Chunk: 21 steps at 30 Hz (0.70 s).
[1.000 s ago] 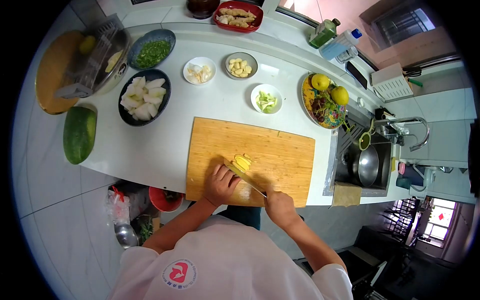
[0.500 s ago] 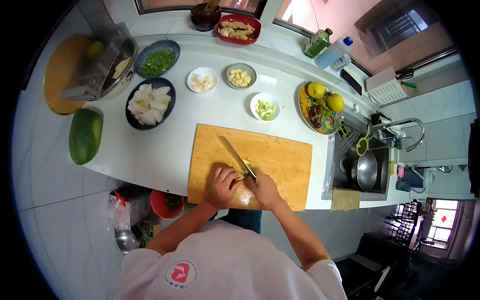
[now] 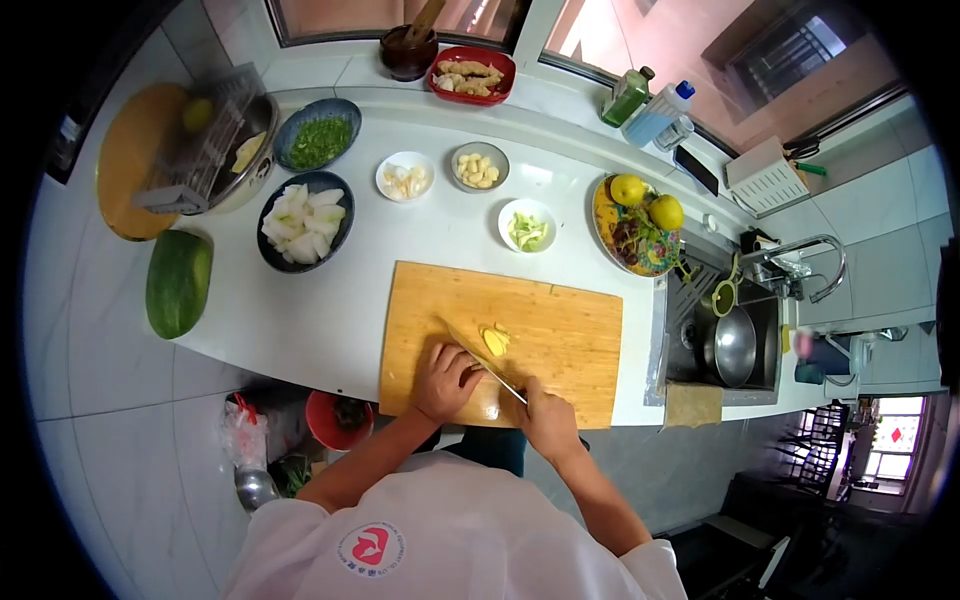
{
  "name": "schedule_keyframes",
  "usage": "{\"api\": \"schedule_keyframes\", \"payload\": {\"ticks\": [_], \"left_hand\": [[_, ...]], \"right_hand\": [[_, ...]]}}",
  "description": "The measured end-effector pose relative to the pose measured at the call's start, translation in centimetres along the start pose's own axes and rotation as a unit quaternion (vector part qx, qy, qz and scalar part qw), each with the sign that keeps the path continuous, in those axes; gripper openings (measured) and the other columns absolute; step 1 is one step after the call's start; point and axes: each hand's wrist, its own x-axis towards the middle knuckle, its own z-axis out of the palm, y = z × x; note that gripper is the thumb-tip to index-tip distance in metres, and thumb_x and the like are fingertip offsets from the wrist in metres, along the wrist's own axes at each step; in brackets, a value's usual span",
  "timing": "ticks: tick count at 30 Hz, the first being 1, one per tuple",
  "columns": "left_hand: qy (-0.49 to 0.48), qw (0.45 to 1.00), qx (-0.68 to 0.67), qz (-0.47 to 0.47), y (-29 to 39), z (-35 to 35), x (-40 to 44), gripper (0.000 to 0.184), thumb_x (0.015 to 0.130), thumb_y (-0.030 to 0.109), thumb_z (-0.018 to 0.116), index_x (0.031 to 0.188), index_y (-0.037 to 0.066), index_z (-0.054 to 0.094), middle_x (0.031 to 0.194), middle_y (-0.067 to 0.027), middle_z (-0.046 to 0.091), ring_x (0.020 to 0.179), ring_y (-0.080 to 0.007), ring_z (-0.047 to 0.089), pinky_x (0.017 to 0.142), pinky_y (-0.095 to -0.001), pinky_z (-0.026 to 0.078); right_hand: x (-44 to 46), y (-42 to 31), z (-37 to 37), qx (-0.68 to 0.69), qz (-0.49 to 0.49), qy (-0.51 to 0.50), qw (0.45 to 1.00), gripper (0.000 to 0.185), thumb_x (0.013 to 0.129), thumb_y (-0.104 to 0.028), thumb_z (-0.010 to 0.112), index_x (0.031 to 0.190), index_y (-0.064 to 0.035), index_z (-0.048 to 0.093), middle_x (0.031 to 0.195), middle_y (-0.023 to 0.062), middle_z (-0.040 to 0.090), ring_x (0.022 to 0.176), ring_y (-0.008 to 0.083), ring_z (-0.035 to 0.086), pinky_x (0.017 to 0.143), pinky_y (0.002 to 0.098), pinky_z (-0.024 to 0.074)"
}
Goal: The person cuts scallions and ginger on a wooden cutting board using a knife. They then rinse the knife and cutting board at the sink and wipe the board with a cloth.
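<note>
On the wooden cutting board [image 3: 560, 340], my right hand [image 3: 550, 418] is closed round the handle of a kitchen knife [image 3: 497, 376]. Its blade slants up and to the left, past the fingertips of my left hand [image 3: 446, 384]. Those fingers are curled and press down on a piece of ginger [image 3: 474, 364], mostly hidden beneath them and by the blade. Just beyond the blade lie a few yellow ginger slices [image 3: 495, 341], loose on the board.
Behind the board stand bowls of garlic cloves [image 3: 477, 172], sliced scallion [image 3: 527, 230] and white chunks [image 3: 303, 226]. A fruit plate [image 3: 610, 240] sits by the sink [image 3: 765, 340] at right. A green melon [image 3: 178, 285] lies at left. More ginger fills a red dish [image 3: 440, 85].
The knife has shifted toward me, and my right hand has moved slightly right and nearer. Ginger slices now lie uncovered beyond the blade. My left hand stays at nearly the same spot.
</note>
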Motion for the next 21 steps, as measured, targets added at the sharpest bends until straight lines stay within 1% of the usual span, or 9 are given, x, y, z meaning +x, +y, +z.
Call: {"api": "schedule_keyframes", "payload": {"ticks": [2,6,12,14,15,17,18,20,21], "left_hand": [[-0.002,1.0,-0.002,-0.013,0.2,0.0,-0.1,0.026,0.08,0.015,0.081,0.099,0.004,0.067,0.102,-0.0124,0.063,0.097,-0.0326,0.058,0.085,-0.0435,0.05],[0.007,1.0,-0.006,-0.01,-0.2,0.5,-0.5,0.027,0.08,0.017,0.08,0.1,0.004,0.068,0.103,-0.0116,0.063,0.097,-0.0317,0.059,0.084,-0.0431,0.05],[-0.023,0.999,-0.008,-0.025,0.3,-0.3,-0.6,0.022,0.084,0.017,0.074,0.1,0.004,0.067,0.102,-0.011,0.064,0.098,-0.0313,0.06,0.083,-0.0428,0.05],[-0.044,0.998,-0.022,-0.037,0.6,-0.8,-0.3,0.026,0.079,0.007,0.076,0.103,-0.001,0.068,0.105,-0.0192,0.065,0.096,-0.0377,0.061,0.086,-0.0464,0.049],[-0.045,0.998,-0.023,-0.038,0.4,-0.6,-0.5,0.026,0.079,0.007,0.076,0.103,-0.001,0.068,0.105,-0.0192,0.065,0.096,-0.0377,0.061,0.086,-0.0464,0.049],[-0.058,0.997,-0.017,-0.038,-0.2,-0.1,-0.9,0.033,0.08,0.009,0.076,0.109,-0.002,0.067,0.11,-0.0204,0.064,0.099,-0.0383,0.061,0.087,-0.0467,0.049],[-0.059,0.997,-0.018,-0.039,-0.2,-0.1,-0.9,0.033,0.08,0.009,0.076,0.109,-0.002,0.067,0.11,-0.0204,0.064,0.099,-0.0383,0.061,0.087,-0.0467,0.049],[-0.075,0.995,-0.002,-0.06,-0.2,0.0,-1.0,0.039,0.081,0.011,0.075,0.116,-0.002,0.066,0.119,-0.0221,0.063,0.105,-0.0399,0.061,0.091,-0.0479,0.048],[-0.077,0.995,-0.002,-0.061,-0.2,0.0,-1.1,0.039,0.081,0.011,0.075,0.116,-0.002,0.066,0.119,-0.0221,0.063,0.105,-0.0399,0.061,0.091,-0.0479,0.048]], "right_hand": [[0.0,-0.1,0.0,0.009,-0.006,0.011,1.0,0.022,0.091,-0.019,0.063,0.105,-0.0057,0.052,0.079,0.0225,0.068,0.073,0.0443,0.066,0.066,0.0541,0.0518],[-0.4,0.2,0.6,-0.001,0.011,-0.002,1.0,0.024,0.091,-0.018,0.063,0.108,-0.0061,0.052,0.078,0.0227,0.068,0.073,0.0445,0.066,0.066,0.0542,0.0518],[-1.4,0.3,0.5,0.027,0.011,0.012,1.0,0.023,0.092,-0.018,0.063,0.109,-0.0059,0.052,0.077,0.0228,0.068,0.072,0.0449,0.066,0.066,0.0544,0.0516],[-1.9,0.1,0.1,0.025,0.009,0.006,1.0,0.023,0.092,-0.018,0.062,0.108,-0.0058,0.052,0.077,0.0227,0.068,0.072,0.0448,0.066,0.066,0.0544,0.0516],[-2.0,0.0,0.0,0.016,0.013,-0.003,1.0,0.022,0.092,-0.017,0.062,0.108,-0.0057,0.051,0.076,0.0227,0.068,0.071,0.0447,0.066,0.065,0.0544,0.0517],[-2.2,-0.2,-0.2,0.007,0.017,-0.011,1.0,0.021,0.092,-0.017,0.062,0.107,-0.0055,0.051,0.075,0.0227,0.067,0.07,0.0446,0.066,0.064,0.0543,0.0518],[-2.3,-0.3,-0.1,-0.006,0.016,-0.01,1.0,0.021,0.092,-0.016,0.061,0.106,-0.0051,0.05,0.073,0.0226,0.067,0.069,0.0444,0.066,0.063,0.0541,0.0521],[-2.4,-0.4,0.0,-0.018,0.016,-0.011,1.0,0.021,0.092,-0.016,0.061,0.106,-0.0048,0.05,0.072,0.0226,0.067,0.067,0.0441,0.066,0.062,0.0539,0.0524],[-2.5,-0.4,0.1,-0.021,0.014,-0.008,1.0,0.021,0.092,-0.015,0.061,0.106,-0.0045,0.05,0.07,0.0225,0.066,0.066,0.0439,0.066,0.062,0.0539,0.0527]]}}
